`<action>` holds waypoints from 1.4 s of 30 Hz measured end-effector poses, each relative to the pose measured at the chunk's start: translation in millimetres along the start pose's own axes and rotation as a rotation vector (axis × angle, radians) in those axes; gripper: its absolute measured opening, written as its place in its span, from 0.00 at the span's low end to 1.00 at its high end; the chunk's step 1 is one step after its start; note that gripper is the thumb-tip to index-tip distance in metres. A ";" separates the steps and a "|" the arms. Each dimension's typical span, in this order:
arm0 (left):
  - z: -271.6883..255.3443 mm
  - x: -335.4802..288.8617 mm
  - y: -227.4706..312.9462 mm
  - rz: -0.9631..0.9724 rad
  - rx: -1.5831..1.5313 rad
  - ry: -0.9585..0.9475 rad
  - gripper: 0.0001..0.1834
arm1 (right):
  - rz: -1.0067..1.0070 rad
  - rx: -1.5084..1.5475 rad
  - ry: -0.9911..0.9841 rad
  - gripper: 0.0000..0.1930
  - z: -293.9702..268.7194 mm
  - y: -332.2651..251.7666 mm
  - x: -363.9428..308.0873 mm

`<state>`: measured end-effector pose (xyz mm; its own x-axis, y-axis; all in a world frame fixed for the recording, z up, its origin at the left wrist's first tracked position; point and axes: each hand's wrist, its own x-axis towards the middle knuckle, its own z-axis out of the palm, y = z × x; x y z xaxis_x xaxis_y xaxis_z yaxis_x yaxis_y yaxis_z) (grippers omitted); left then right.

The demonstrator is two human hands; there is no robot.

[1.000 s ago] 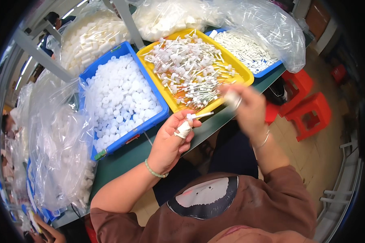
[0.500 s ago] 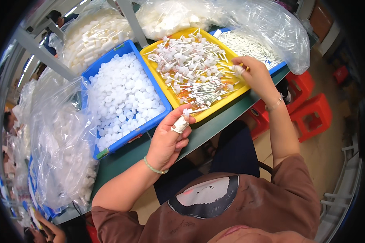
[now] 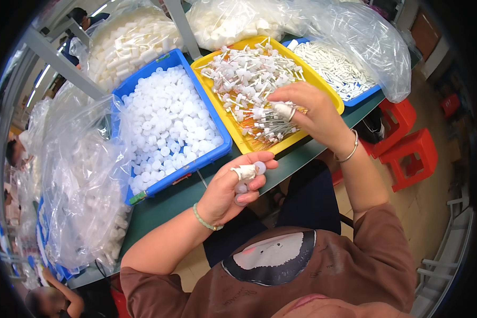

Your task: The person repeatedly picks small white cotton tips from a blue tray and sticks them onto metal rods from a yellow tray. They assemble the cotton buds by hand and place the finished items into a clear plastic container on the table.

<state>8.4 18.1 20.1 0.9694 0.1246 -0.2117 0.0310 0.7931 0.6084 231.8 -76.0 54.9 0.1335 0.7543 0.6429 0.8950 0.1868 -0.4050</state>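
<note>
While the left hand (image 3: pixel 229 185) pinches a small, round, translucent white plastic piece (image 3: pixel 260 168) between forefinger and thumb, more such pieces (image 3: pixel 241 188) sit tucked against its curled fingers. White wrapping (image 3: pixel 244 172) covers that thumb. The right hand (image 3: pixel 319 117) hangs over the near part of a yellow plastic tray (image 3: pixel 296 140), fingers bent toward the thumb; I can't tell from here whether they have hold of anything. Thin white stems with pale caps (image 3: pixel 249 66) lie heaped in that tray. Just left of it, a blue plastic tray (image 3: pixel 209 157) holds many similar round pieces (image 3: pixel 169 122).
</note>
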 end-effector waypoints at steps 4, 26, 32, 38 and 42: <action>-3.1 0.1 1.9 -0.040 0.043 0.003 0.17 | 0.179 0.051 -0.036 0.09 -14.7 15.5 2.7; -7.3 5.4 4.0 -0.149 0.040 -0.037 0.18 | -0.202 -0.036 -0.199 0.15 22.4 32.6 61.7; -8.1 5.2 3.2 -0.122 0.043 0.006 0.15 | 0.103 -0.119 -0.058 0.12 18.6 87.8 88.1; -5.8 4.9 4.8 -0.112 0.059 0.016 0.17 | 0.232 -0.043 -0.018 0.13 15.4 79.0 78.8; -2.9 5.4 6.1 -0.112 0.063 0.025 0.17 | 0.112 -0.194 0.123 0.16 14.3 85.4 80.6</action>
<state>13.0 25.4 20.5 0.9526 0.0526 -0.2998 0.1550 0.7638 0.6266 312.9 9.7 62.9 0.2766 0.6790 0.6801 0.9351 -0.0269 -0.3534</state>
